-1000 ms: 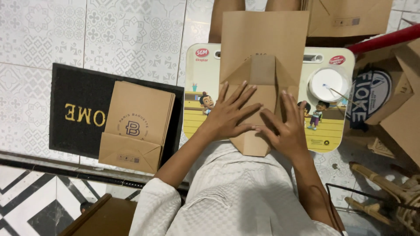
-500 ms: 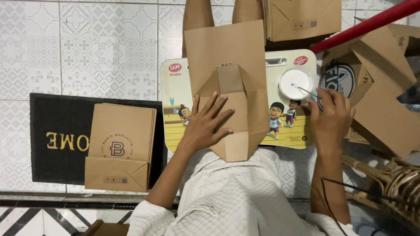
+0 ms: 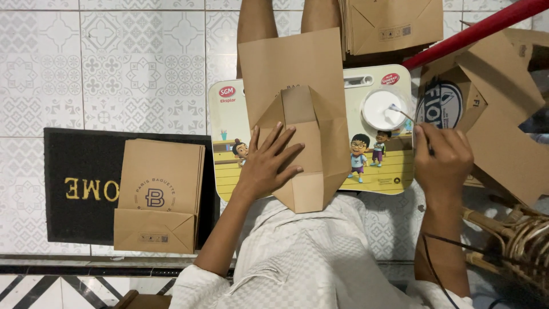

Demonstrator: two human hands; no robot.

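Observation:
A brown paper bag (image 3: pixel 303 86) lies flat on a small lap desk (image 3: pixel 224 143) printed with cartoon children, its bottom end folded into flaps. My left hand (image 3: pixel 267 161) presses flat on those folded flaps, fingers spread. My right hand (image 3: pixel 441 157) is at the desk's right edge, holding a thin brush (image 3: pixel 404 113) whose tip dips into a round white tub of white glue (image 3: pixel 384 109) on the desk's upper right corner.
A stack of finished brown paper bags (image 3: pixel 159 194) lies on a black doormat (image 3: pixel 80 186) to the left. More bags (image 3: pixel 394 23) are stacked at the top, cardboard pieces (image 3: pixel 497 120) and a red pole (image 3: pixel 474 31) at right, a rattan object (image 3: pixel 514 240) lower right. Patterned tile floor.
My right hand left the folded bag, moved right and took up the brush at the glue tub. My left hand stayed pressing on the fold.

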